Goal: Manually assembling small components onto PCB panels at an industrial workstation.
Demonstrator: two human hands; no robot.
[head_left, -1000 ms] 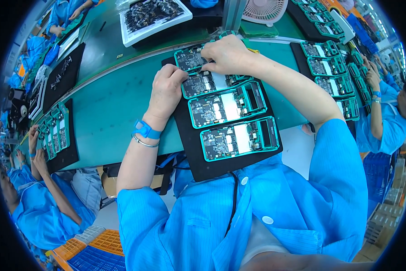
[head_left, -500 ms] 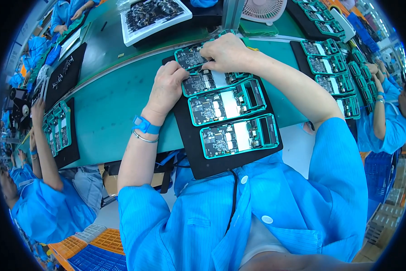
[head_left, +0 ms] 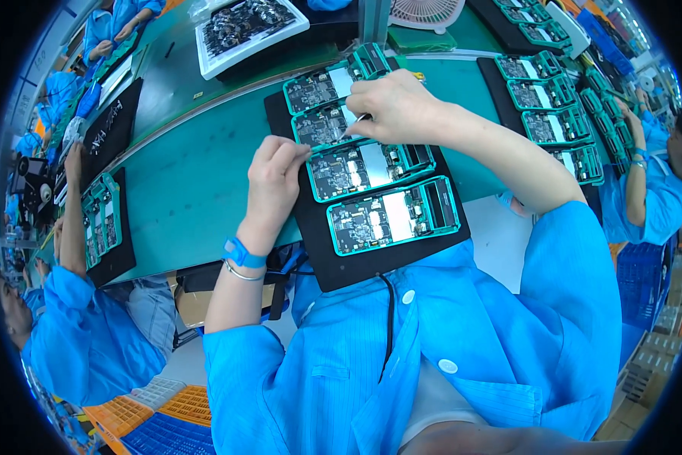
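Note:
Several green-framed device housings with circuit boards lie in a column on a black mat (head_left: 333, 269). My right hand (head_left: 394, 106) is closed above the second housing from the far end (head_left: 318, 127). Between its fingers is a slim pointed tool (head_left: 364, 117), like tweezers, mostly hidden, with its tip low over that board. My left hand (head_left: 276, 178) pinches at the left edge, where the second housing meets the third housing (head_left: 333, 173); whatever is in its fingertips is too small to make out. Nearest me lies another housing (head_left: 360, 227), and at the far end one more (head_left: 311, 92).
A white tray (head_left: 299, 26) of small dark parts stands beyond the bench rail, near a pink fan (head_left: 428, 11). More housings (head_left: 542, 125) lie on a mat at right. Co-workers (head_left: 83, 326) in blue sit on both sides, with housings (head_left: 102, 220) at left.
My right hand has come nearer me, from the far housing to the second one, uncovering the far one. My left hand has also slid nearer along the left edge. The view has shifted slightly.

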